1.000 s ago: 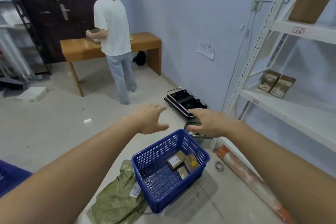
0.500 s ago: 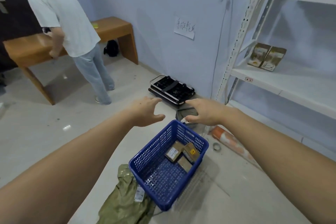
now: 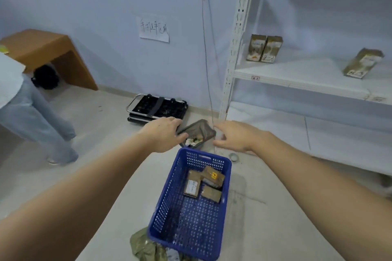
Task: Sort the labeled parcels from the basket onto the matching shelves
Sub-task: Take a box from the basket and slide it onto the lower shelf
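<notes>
A blue plastic basket [image 3: 167,203] stands on the floor below my arms. Three brown labeled parcels [image 3: 204,184] lie in its far right corner. My left hand [image 3: 162,133] and my right hand [image 3: 234,136] reach out above and beyond the basket's far rim, fingers loosely spread, holding nothing. The white shelf unit [image 3: 297,76] rises at the right, with tags on its shelf edges. Two parcels [image 3: 264,48] stand on the middle shelf at the left, and another parcel [image 3: 362,63] lies flat farther right.
A small grey bin [image 3: 198,130] with scraps sits just past the basket. A folded black hand cart [image 3: 158,107] lies by the wall. A person [image 3: 27,108] stands at the left by a wooden table [image 3: 48,48]. A green bag [image 3: 146,246] lies under the basket's near end.
The view has swung right and down toward the shelves, so the person and table slid to the left edge. Both hands stay outstretched and empty over the basket's far end.
</notes>
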{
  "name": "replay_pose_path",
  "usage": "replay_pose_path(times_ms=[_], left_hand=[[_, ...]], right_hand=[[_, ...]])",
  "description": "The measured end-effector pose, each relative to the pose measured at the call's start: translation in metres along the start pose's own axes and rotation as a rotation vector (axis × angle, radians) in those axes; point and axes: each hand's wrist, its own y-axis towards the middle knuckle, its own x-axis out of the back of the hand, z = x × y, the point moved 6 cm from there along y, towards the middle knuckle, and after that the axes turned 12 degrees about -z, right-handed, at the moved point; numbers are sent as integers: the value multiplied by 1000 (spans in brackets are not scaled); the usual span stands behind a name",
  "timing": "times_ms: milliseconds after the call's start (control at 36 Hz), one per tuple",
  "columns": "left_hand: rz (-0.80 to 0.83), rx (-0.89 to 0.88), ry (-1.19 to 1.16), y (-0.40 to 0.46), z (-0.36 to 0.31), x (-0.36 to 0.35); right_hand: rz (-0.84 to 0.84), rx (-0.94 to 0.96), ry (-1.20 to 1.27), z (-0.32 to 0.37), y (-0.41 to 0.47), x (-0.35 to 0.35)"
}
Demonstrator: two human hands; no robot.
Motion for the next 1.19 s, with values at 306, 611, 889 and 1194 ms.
replay_pose_path(times_ms=[306,611,889,1194], left_hand=[[143,-301,40,63,3,-54],[264,-296,27,120,14,-128],[377,-271,-60,173,56,-229],[569,-320,-3,209,111,-446]], right_hand=[[30,-297,93,-11,-4,-39],[74,-350,144,-58,48,-98],[205,-442,228,-74,93,-193],[314,-567,344,-111,150,-420]])
